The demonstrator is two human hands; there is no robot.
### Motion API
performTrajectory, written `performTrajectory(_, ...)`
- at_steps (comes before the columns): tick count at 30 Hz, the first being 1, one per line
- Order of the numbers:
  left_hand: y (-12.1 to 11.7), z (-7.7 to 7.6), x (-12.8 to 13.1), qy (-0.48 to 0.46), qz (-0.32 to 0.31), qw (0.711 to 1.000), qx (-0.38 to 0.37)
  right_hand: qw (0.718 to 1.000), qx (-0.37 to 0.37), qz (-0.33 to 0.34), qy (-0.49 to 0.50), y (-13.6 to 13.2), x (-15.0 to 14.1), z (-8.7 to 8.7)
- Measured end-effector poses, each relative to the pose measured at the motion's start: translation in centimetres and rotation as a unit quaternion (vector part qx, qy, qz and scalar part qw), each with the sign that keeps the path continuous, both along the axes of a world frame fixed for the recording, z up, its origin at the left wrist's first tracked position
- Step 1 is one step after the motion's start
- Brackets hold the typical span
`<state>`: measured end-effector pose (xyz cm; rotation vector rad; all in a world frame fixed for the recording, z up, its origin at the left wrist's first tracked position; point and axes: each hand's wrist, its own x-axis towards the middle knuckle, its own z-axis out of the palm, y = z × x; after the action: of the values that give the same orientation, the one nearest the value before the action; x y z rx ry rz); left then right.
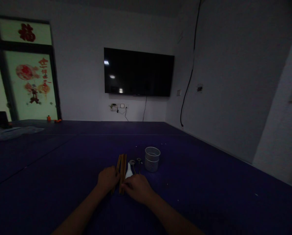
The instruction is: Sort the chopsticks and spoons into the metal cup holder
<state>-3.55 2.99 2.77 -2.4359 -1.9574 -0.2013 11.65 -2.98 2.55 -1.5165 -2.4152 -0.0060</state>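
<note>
Several wooden chopsticks (122, 166) lie side by side on the purple surface, pointing away from me. My left hand (108, 179) is closed at their left side, its fingertips on the leftmost chopstick, which slants a little apart from the others. From the right, my right hand (139, 187) pinches at the near part of the bunch with thumb and forefinger. Just beyond that hand lies a white spoon (129, 171), its near end hidden by the fingers. Two metal spoons (132, 162) lie beside it. A grey cylindrical utensil holder (152, 160) stands upright to their right.
The wide purple surface (63, 163) runs up to the walls. Small pale scraps dot it around the holder. A black cable (188, 85) hangs down the right wall, and a television (138, 72) is mounted ahead. Small orange objects (58, 120) sit far left, by the glass door.
</note>
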Motion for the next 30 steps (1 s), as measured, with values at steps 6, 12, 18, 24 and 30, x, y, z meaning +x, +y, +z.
performTrajectory(6, 0.14, 0.19, -0.22, -0.013, -0.008, 1.000, -0.007, 1.000, -0.011, 0.002, -0.004, 0.19, -0.01, -0.24)
performTrajectory(12, -0.08, 0.55, -0.03, -0.008, -0.006, 1.000, -0.017, 1.000, -0.006, 0.004, 0.002, 0.19, 0.13, -0.40)
performTrajectory(18, -0.64, 0.77, 0.06, -0.019, 0.012, 1.000, -0.014, 1.000, -0.003, 0.000, 0.008, 0.15, 0.12, -0.34)
performTrajectory(24, -0.74, 0.69, -0.01, -0.022, 0.027, 0.999, -0.021, 1.000, 0.000, 0.004, 0.005, 0.15, 0.14, -0.40)
performTrajectory(30, -0.76, 0.83, 0.00, -0.018, 0.025, 0.999, -0.028, 1.000, 0.001, 0.003, 0.004, 0.06, 0.10, -0.25)
